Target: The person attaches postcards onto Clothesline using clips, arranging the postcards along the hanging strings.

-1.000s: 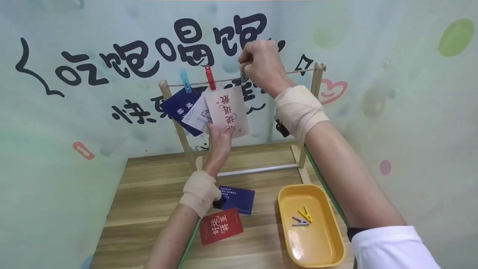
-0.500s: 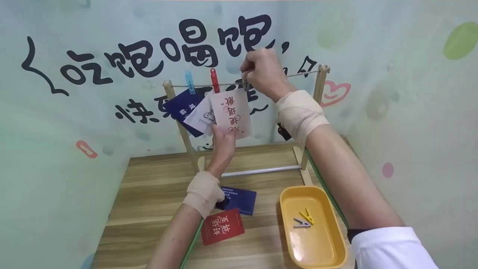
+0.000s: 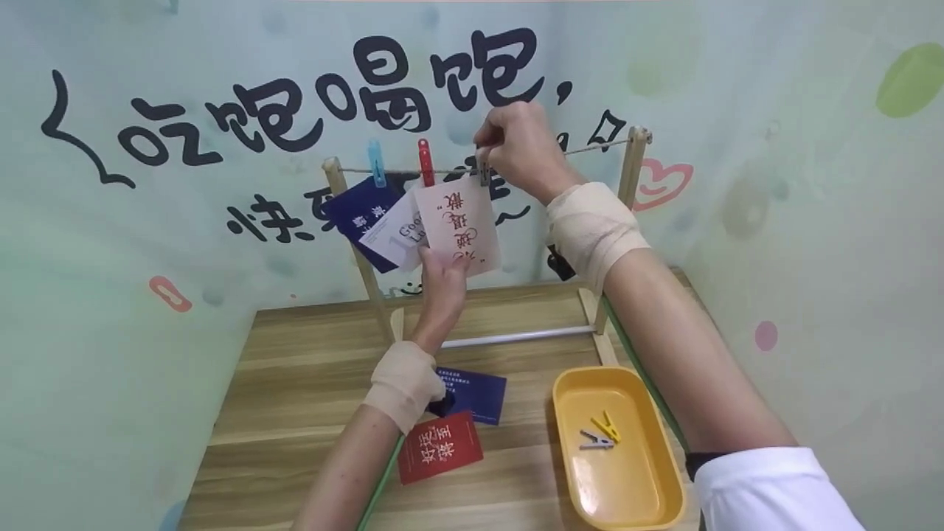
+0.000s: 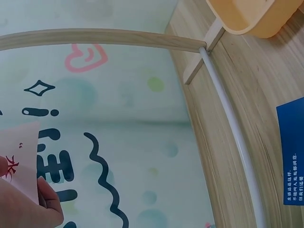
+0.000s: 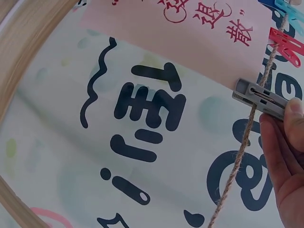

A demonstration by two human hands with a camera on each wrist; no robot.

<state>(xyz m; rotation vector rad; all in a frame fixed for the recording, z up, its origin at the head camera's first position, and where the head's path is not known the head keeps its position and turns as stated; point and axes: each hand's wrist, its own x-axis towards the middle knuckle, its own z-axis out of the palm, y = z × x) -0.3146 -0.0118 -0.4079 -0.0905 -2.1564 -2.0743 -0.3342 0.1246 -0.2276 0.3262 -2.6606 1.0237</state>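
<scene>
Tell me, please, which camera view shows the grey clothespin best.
The right wrist view: it shows the grey clothespin close up, across the rope, its end pinched by the right hand. The head view shows it small, its upper end partly hidden by that hand; the left wrist view does not show it.

A hand could pass over the wood-grain worktop (image 3: pixel 287 398) along its left edge. Toward the right edge, the yellow rectangular plastic tray (image 3: pixel 638 461) stands in the way. Near the back edge, a round pale-grey crossbar (image 3: pixel 516 338) blocks low passage; above it, room opens between the pale pink paper card (image 3: pixel 453 210) and the right wooden post (image 3: pixel 633 162).
</scene>
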